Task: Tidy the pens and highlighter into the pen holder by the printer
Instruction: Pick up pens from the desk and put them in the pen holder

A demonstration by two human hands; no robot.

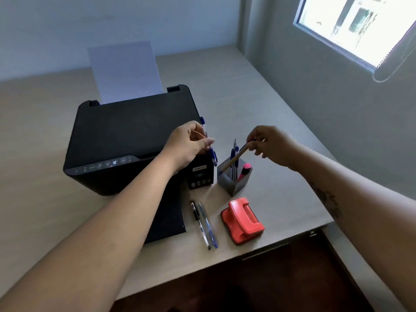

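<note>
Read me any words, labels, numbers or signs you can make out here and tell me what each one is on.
None reads as words.
Printer control strip: lit icons only, a power symbol among them, no letters.
Ink tank block: a pale label, too blurred to read.
Hole punch, pen holder, pens on desk: no legible print.

This looks like a small office corner, perhaps inside a home. A black printer [132, 140] with white paper [125, 72] loaded stands at the center of a pale wooden counter [258, 104]. At 4 o'clock from it are a grey pen holder [231, 181] and a red hole punch [243, 221]. A window [351, 28] is at 2 o'clock in the plain wall.
</note>
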